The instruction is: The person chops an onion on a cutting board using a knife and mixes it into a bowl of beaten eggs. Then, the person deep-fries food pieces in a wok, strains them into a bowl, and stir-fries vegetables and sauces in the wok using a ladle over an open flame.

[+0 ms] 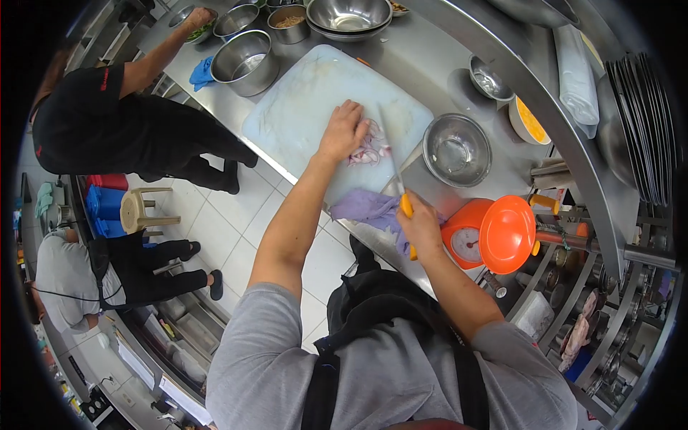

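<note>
On the white cutting board (287, 107), my left hand (344, 132) rests with bent fingers on sliced red onion (371, 147); what lies under the palm is hidden. My right hand (421, 228) is closed round the yellow handle of a knife (398, 172). The blade points away from me across the board, just right of the onion slices. A purple cloth (369, 209) lies at the board's near edge, left of my right hand. Beside that hand stands an orange kitchen scale (466, 240) with an orange pan (507, 234).
A steel bowl (456, 150) sits right of the board, with a smaller bowl (491, 79) and a container of yellow food (530, 120) beyond. More steel bowls (245, 63) line the far left. A metal shelf edge (545, 122) overhangs the right. Two people (93, 122) work at left.
</note>
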`<action>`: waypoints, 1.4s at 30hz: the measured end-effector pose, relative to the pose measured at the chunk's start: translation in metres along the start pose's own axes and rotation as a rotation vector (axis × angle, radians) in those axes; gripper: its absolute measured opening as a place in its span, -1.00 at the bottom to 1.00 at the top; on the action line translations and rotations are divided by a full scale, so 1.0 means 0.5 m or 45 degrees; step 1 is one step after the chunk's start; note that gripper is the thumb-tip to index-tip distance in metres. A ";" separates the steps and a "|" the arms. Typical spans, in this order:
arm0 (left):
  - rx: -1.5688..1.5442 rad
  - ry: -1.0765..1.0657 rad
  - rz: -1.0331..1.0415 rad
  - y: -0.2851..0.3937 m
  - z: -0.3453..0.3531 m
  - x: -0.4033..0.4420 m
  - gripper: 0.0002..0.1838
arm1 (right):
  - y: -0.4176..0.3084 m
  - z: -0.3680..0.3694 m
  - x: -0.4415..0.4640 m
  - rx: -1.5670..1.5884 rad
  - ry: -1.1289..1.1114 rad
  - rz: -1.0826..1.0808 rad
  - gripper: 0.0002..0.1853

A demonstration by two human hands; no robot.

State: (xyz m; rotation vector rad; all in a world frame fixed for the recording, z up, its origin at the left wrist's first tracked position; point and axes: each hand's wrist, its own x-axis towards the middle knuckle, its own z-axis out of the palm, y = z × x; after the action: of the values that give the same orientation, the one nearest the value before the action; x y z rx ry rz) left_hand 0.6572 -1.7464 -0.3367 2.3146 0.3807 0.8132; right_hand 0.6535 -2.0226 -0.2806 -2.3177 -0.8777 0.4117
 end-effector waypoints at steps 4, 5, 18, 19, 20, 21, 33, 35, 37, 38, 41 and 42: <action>0.044 -0.099 0.197 0.021 0.009 -0.038 -0.62 | -0.018 -0.021 -0.009 0.442 -0.319 0.433 -0.48; -0.101 -0.169 0.171 0.029 0.002 -0.048 -0.60 | -0.002 -0.016 -0.019 0.719 -0.255 0.493 -0.47; 0.144 0.465 -0.310 0.114 0.080 -0.085 -0.64 | 0.000 0.033 0.044 0.926 -0.505 0.474 -0.33; 0.147 0.571 -0.367 0.107 0.081 -0.087 -0.66 | -0.006 0.029 0.050 0.851 -0.568 0.421 -0.33; 0.137 0.569 -0.367 0.098 0.080 -0.088 -0.66 | -0.028 0.014 0.054 0.845 -0.561 0.426 -0.33; -0.116 0.733 -0.503 0.087 0.078 -0.088 -0.68 | -0.051 -0.002 0.058 0.663 -0.575 0.321 -0.34; -2.798 1.252 -0.862 0.031 -0.007 0.007 -0.79 | -0.111 -0.060 0.001 -0.022 -0.303 -0.477 -0.38; -3.036 1.127 -0.701 -0.012 0.001 -0.012 -0.78 | -0.114 -0.068 0.001 0.065 -0.151 -0.386 -0.43; -3.138 1.076 -0.677 -0.006 -0.022 -0.027 -0.76 | -0.104 -0.055 0.045 0.071 -0.031 -0.368 -0.46; -3.125 1.090 -0.677 0.004 -0.046 -0.036 -0.76 | -0.096 -0.042 0.077 0.079 0.100 -0.347 -0.48; -2.916 1.137 -0.797 0.003 -0.104 -0.086 -0.76 | -0.065 0.000 0.167 -0.095 0.198 -0.337 -0.54; -2.907 1.152 -0.795 0.002 -0.115 -0.107 -0.76 | -0.060 0.013 0.190 -0.217 0.202 -0.262 -0.59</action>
State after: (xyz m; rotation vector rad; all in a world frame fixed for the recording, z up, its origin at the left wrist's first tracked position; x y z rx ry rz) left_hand 0.5796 -1.7437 -0.3260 -0.3210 0.1970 0.9216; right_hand 0.7052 -1.9375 -0.2727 -2.3439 -1.0941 0.0664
